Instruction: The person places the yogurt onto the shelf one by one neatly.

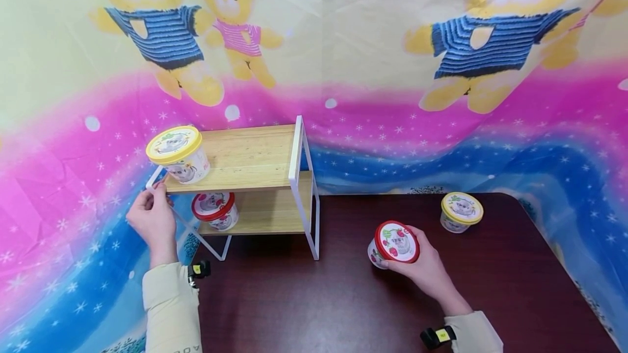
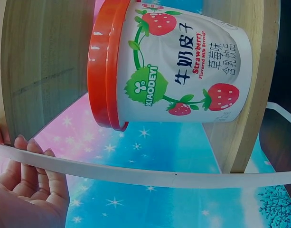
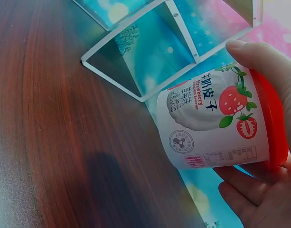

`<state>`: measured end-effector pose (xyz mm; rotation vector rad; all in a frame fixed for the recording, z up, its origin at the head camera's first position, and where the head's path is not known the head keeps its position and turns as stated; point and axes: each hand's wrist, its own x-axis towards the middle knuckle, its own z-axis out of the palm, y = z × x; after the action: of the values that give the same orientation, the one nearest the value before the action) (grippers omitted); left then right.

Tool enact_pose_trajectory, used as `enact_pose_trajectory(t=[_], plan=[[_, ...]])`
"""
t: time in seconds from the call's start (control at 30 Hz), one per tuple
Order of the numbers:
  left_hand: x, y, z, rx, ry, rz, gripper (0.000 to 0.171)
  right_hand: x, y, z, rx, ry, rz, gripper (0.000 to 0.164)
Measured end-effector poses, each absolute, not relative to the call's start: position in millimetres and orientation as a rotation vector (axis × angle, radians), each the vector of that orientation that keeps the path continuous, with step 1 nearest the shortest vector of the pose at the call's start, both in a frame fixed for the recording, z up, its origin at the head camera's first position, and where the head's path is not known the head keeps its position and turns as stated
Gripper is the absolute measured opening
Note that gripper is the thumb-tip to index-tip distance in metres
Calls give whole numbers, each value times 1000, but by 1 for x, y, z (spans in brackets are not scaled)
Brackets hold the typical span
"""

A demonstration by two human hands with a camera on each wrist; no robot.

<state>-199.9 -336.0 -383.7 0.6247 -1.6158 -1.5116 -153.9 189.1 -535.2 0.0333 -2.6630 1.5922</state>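
My right hand (image 1: 426, 268) grips a strawberry milk tub (image 3: 216, 118) by its red lid, with the tub tilted over the dark table. At the left, my left hand (image 1: 156, 217) pinches the front left corner of a two-tier wooden shelf (image 1: 250, 151), its fingers curled at the white metal frame (image 2: 136, 175). Just above that hand, a yellow-lidded tub (image 1: 182, 157) stands on the top tier near the left end. Another red-lidded strawberry tub (image 2: 183, 71) sits on the lower tier, close to the left side frame.
A second yellow-lidded tub (image 1: 461, 212) stands on the dark brown table (image 1: 314, 304) at the back right. Behind the table hangs a cloth (image 1: 363, 70) printed with bears, and it also runs along both sides. The shelf's right side frame (image 1: 306, 195) rises above the top tier.
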Motion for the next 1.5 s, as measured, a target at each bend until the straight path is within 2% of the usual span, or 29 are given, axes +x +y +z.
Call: enact_pose_trajectory(t=[0.53,1.5], plan=[[-201,-336,-385,598,-1625,-1488,23,-156,176,-534,50,-2681,1628,107],[-200,-336,-384,598,-1611,-1507,20,-160,144,-531,142,-2694,1666,104]])
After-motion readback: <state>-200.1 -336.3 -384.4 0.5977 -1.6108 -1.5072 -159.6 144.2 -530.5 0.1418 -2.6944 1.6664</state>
